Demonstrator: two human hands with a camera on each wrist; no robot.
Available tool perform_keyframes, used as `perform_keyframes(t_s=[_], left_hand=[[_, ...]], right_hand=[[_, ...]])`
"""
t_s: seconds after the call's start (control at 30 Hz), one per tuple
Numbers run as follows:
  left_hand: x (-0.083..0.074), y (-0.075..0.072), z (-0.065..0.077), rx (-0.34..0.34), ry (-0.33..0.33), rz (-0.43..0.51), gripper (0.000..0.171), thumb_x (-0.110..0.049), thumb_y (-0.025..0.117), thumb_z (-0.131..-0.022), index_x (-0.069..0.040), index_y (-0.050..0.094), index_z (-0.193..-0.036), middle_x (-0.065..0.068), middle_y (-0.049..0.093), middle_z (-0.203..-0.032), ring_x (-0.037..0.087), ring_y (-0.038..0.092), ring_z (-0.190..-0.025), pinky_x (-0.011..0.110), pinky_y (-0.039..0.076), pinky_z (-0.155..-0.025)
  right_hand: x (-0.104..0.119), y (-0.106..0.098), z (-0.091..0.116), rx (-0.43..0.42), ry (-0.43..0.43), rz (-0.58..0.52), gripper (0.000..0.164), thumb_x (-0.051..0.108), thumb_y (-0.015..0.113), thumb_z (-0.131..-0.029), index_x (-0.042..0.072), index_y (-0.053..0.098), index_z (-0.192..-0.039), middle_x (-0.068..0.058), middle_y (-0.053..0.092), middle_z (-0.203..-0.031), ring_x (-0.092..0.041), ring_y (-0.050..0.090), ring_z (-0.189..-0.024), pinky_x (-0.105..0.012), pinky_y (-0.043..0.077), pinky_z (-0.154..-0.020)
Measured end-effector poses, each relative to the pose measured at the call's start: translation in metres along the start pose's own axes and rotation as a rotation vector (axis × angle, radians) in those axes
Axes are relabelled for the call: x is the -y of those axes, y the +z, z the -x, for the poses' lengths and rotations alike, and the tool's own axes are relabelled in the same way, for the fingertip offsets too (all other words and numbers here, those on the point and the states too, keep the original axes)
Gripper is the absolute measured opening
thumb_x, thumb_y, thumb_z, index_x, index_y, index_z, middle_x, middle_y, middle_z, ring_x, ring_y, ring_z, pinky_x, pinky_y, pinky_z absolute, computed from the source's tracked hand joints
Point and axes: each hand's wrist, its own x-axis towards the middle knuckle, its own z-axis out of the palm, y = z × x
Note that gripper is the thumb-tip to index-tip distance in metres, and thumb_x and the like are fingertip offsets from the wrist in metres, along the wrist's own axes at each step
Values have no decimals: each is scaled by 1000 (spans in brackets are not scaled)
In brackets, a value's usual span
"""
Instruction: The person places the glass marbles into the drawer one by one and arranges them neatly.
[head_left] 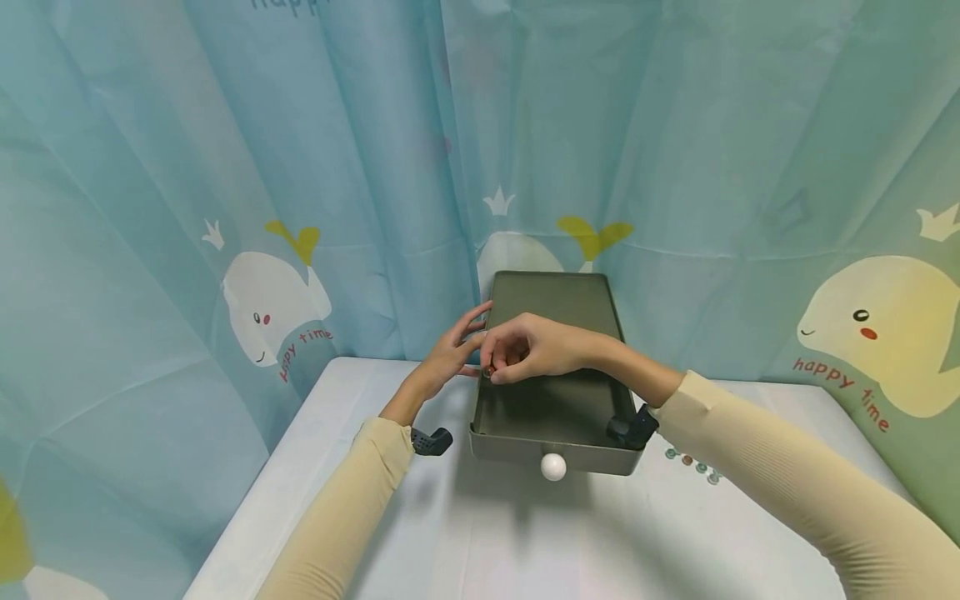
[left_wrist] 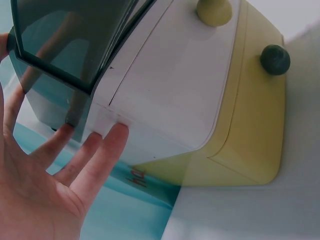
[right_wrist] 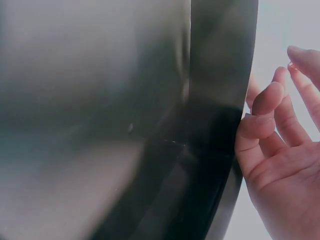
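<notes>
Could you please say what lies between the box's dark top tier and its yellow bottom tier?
A white, round-cornered tier with a round yellow knob, as the left wrist view shows.

A dark box (head_left: 558, 421) with a raised rim stands on a white worktop (head_left: 540, 554), a white knob (head_left: 553, 467) on its near face. The left hand (head_left: 452, 352) rests at the box's left side, fingers spread. The right hand (head_left: 536, 346) reaches across to the left rim, pinching a small reddish-brown thing (head_left: 489, 371) between thumb and fingers. Several small round pieces (head_left: 687, 460) lie right of the box, near the right sleeve (head_left: 780, 471). Behind hangs a blue-green curtain (head_left: 375, 125) printed with whales and "happy time".
</notes>
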Motion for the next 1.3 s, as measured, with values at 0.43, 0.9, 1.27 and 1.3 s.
perform_keyframes(t_s=[0.43, 0.9, 1.27, 1.3], left_hand=[[-1, 0, 0, -1, -2, 8, 66, -57, 56, -99, -45, 32, -159, 8, 28, -165, 29, 32, -150, 55, 56, -92], [-3, 1, 0, -2, -10, 10, 63, -52, 55, -101, -44, 33, -159, 8, 30, -164, 33, 39, -145, 56, 55, -94], [-3, 1, 1, -3, -7, 11, 64, -54, 57, -100, -43, 34, -159, 9, 32, -163, 35, 42, -143, 57, 54, -94], [-3, 1, 0, -5, -9, 10, 65, -55, 57, -100, -44, 34, -159, 9, 32, -163, 35, 43, -143, 56, 54, -94]], right_hand=[[2, 0, 0, 2, -3, 22, 13, 6, 71, -96, 5, 70, -109, -8, 68, -86, -19, 60, -70, -28, 50, -67], [4, 0, 2, -21, 11, 77, 26, 11, 75, -94, 2, 67, -117, -4, 66, -82, -20, 60, -68, -27, 50, -66], [8, -2, 4, -27, 31, 89, 30, 13, 77, -93, 3, 67, -120, -3, 66, -82, -20, 61, -69, -28, 50, -67], [8, -2, 4, -27, 32, 91, 30, 13, 77, -93, 3, 67, -120, -3, 66, -82, -20, 61, -70, -28, 51, -67]])
